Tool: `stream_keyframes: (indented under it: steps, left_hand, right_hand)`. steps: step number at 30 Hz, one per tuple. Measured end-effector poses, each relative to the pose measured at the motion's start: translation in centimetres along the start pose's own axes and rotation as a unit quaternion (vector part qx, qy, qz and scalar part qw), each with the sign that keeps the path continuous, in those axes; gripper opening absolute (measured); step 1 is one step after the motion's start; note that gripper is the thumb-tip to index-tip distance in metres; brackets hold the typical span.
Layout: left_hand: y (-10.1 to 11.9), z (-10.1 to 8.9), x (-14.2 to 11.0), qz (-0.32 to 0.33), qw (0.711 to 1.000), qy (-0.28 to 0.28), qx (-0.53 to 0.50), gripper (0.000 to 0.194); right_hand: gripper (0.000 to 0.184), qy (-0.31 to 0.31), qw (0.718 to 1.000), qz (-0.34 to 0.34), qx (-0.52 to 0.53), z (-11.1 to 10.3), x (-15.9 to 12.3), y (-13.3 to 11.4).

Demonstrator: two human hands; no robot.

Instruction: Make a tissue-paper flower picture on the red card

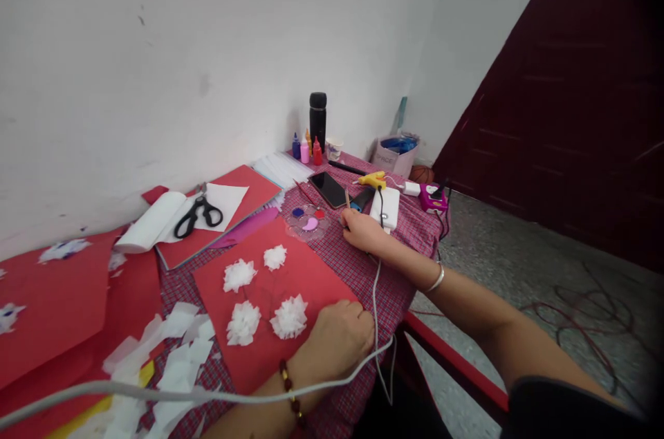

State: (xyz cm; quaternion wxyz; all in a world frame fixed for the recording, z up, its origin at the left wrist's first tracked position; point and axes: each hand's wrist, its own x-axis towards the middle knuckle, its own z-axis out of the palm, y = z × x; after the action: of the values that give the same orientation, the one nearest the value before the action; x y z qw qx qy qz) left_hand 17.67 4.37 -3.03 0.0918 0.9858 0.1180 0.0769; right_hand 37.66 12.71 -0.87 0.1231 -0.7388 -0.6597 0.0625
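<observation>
My right hand [363, 229] is closed around a thin pale stick [347, 198], its tip pointing up; the kind of stick is unclear. Just beyond lie a black phone [328, 188] and a blue-and-black tool [362, 200]. My left hand [342, 332] rests with curled fingers on the right edge of a red sheet of paper [316, 273]; whether it grips anything is hidden. On that sheet sit several white tissue-paper flowers [289, 316] with faint drawn lines among them. A paint palette [310, 221] with blue, red and lilac paint lies left of my right hand.
Black scissors [198, 214] and a white paper roll [151, 221] lie left. Torn white strips [179, 370] cover the front. A yellow glue gun [374, 180], white power bank [384, 209] and purple power socket [434, 198] are right. A white cable [259, 397] crosses in front.
</observation>
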Motion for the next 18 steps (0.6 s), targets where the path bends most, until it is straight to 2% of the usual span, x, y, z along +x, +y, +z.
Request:
stream_keyframes:
  steps: [4,6,7,8,10,12,13,16,18]
  left_hand:
    - [0.0,-0.3,-0.2,0.015,1.0,-0.009,-0.005,0.015]
    - [0.1,-0.7,-0.5,0.012,1.0,-0.013,-0.009,0.014]
    - [0.2,-1.0,-0.6,0.008,1.0,-0.016,-0.011,0.013]
    - [0.4,-1.3,-0.7,0.003,1.0,-0.019,-0.011,0.012]
    - [1.0,-2.1,-0.7,-0.011,1.0,-0.024,-0.011,0.01]
    - [1.7,-3.0,-0.7,-0.025,0.999,-0.026,-0.003,0.007]
    - [2.1,-3.3,-0.8,-0.03,0.999,-0.028,0.004,0.005]
    - [3.1,-3.3,-1.9,-0.031,0.998,-0.02,0.042,0.006]
    - [3.6,-2.2,-3.7,-0.022,0.995,0.029,0.09,0.013]
  right_hand:
    - [0.028,-0.002,1.0,-0.007,0.011,-2.1,-0.1,1.3]
    - [0.036,-0.008,0.996,-0.059,0.073,-3.2,0.1,1.5]
    - [0.035,-0.001,0.984,-0.099,0.148,-3.6,0.2,1.3]
    - [0.031,0.008,0.963,-0.134,0.233,-4.0,0.5,0.9]
    - [0.017,0.031,0.901,-0.173,0.397,-4.7,1.0,-0.2]
    - [0.027,0.044,0.854,-0.173,0.49,-5.1,1.6,-1.7]
    - [0.036,0.047,0.843,-0.169,0.508,-5.2,2.0,-2.5]
    - [0.052,0.077,0.851,-0.162,0.494,-4.7,3.5,-4.1]
    - [0.053,0.127,0.852,-0.151,0.485,-3.6,4.6,-4.6]
